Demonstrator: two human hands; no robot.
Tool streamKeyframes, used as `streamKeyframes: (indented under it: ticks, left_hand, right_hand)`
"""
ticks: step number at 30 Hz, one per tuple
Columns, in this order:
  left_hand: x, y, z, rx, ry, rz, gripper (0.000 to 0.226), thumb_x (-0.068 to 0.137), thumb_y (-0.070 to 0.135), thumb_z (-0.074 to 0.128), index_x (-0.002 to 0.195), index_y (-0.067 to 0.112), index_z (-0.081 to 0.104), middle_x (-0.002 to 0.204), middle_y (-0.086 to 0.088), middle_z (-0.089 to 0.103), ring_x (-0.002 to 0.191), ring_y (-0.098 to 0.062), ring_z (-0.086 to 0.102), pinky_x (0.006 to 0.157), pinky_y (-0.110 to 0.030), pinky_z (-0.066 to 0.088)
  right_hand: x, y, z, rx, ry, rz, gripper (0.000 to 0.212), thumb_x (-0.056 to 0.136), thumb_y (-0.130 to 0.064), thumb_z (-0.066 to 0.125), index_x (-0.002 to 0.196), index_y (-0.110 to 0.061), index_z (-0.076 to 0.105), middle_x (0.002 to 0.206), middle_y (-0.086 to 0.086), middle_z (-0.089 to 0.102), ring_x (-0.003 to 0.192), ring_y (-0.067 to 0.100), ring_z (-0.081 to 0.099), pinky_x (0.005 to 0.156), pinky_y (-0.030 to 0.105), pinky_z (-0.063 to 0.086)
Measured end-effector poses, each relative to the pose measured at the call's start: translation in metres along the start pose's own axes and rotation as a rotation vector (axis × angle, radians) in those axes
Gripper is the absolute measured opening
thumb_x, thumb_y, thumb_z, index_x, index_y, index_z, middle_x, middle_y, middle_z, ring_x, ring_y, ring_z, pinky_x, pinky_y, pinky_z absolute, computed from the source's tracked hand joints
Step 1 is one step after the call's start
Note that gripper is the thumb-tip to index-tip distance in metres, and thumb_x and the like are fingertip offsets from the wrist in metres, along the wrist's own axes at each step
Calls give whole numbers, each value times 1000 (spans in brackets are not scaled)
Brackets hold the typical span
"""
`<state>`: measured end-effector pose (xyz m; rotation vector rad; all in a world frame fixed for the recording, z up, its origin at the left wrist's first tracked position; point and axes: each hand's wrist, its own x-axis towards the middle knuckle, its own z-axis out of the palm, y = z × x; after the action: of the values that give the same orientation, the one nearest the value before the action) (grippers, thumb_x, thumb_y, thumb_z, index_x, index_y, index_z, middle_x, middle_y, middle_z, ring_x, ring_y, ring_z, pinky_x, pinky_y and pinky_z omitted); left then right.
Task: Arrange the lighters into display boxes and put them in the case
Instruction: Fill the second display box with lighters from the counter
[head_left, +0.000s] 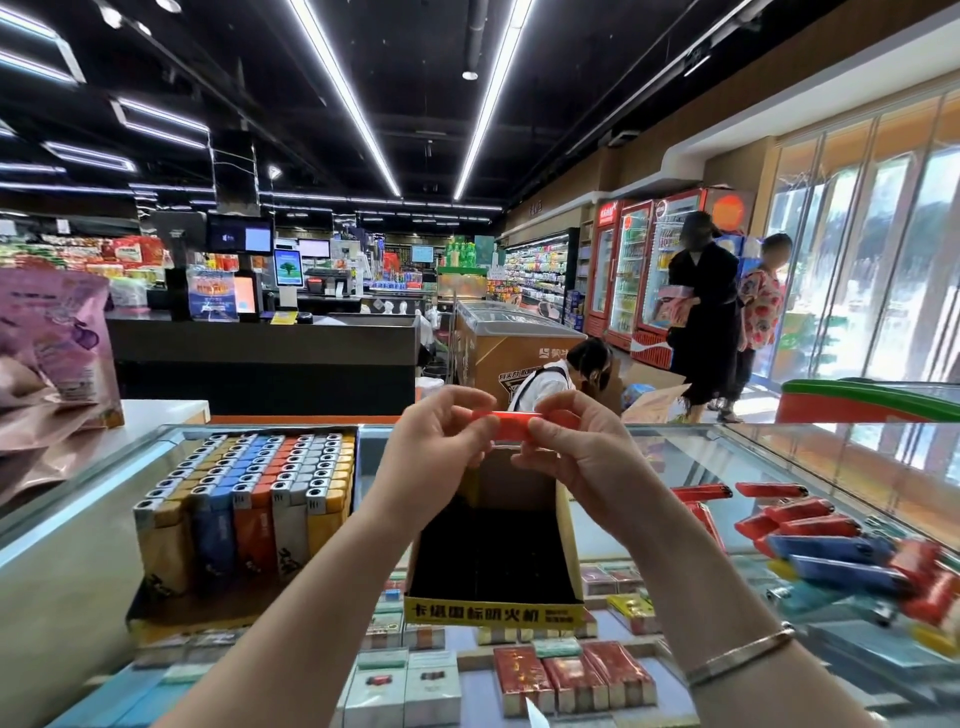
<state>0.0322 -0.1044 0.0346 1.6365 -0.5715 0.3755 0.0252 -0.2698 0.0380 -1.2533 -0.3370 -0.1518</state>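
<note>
Holding a red lighter (519, 422) level, raised above the empty display box (493, 551). Left hand (441, 441) pinching one end between curled fingers and thumb, right hand (563, 441) pinching the other end the same way, both closed snugly on it. Hovering just over the back edge of that open box, black inside, yellow along the front lip, sitting on the glass surface (675, 457) directly under the forearms. Standing just to the left, a full display box (244, 514) packed with upright lighters in yellow, blue, orange and white rows. Lying loose to the right, well clear of the hands, a pile of loose lighters (831, 545), mostly red with a few blue, scattered flat on the glass. Showing through the glass below, cigarette packs (566, 675) lined in rows. Wearing a thin bracelet (737, 654) on the right wrist. Resting at far left, a purple bag (52, 338). Crouching beyond the surface, a person (566, 374) by a chest freezer (514, 332), two more standing near red drink coolers (634, 270).
</note>
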Motion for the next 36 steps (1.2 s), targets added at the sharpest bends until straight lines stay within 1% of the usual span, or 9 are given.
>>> streamKeyframes:
  ticks: [3,5,8,10,14,18,25,31,36]
  left_hand:
    - [2,-5,-5,158,120,29,18,82,17,69,93,27,58,84,3,68,79,-10,66,69,-19,54]
    - [0,-8,-4,322,143,107,17,80,17,70,92,26,62,83,10,66,78,-4,63,68,-10,50]
    - [-4,-13,2,557,112,254,18,81,16,70,98,22,69,87,17,60,79,0,59,72,-9,48]
    - [-5,-17,4,670,77,333,22,83,15,68,105,18,70,92,15,59,81,-3,58,76,-14,48]
    - [-5,-20,9,851,-23,426,25,90,18,59,114,20,68,103,8,66,85,-16,64,75,-33,54]
    - [-2,-20,12,899,-48,481,22,87,15,62,107,17,71,101,1,69,93,-19,64,81,-35,54]
    - [2,-27,8,753,-11,339,19,90,14,58,104,16,72,101,2,68,94,-17,59,82,-34,49]
    - [4,-31,9,874,-54,332,23,93,19,54,111,23,69,104,8,66,105,-13,51,85,-35,48]
    - [6,-34,8,859,-94,164,31,92,18,55,119,32,63,116,11,56,108,-11,49,85,-36,49]
  right_hand:
    - [5,5,-6,-552,273,-174,10,86,-4,62,85,-13,58,83,3,58,77,14,55,69,22,46]
    - [8,8,-14,-692,330,-115,10,85,-6,62,88,-15,59,86,1,59,81,13,55,71,24,43]
    - [9,16,-19,-723,186,109,19,82,2,59,93,-14,59,83,3,57,78,15,54,64,23,41]
    - [10,22,-17,-790,148,128,27,79,8,52,90,-16,59,75,3,53,70,15,51,60,24,40]
    - [10,24,-15,-826,153,104,35,74,12,43,91,-14,59,79,7,59,79,23,56,67,30,44]
    - [8,23,-12,-838,147,113,38,74,12,40,96,-11,60,95,16,63,95,31,60,82,41,51]
    - [9,24,-11,-870,141,122,40,76,11,38,100,-12,59,98,13,62,96,29,58,86,42,50]
    - [9,24,-12,-875,126,127,39,78,10,38,97,-18,57,82,1,56,79,15,53,61,22,41]
    - [10,26,-12,-892,146,104,42,74,12,38,97,-17,59,96,8,61,95,25,57,81,35,48]
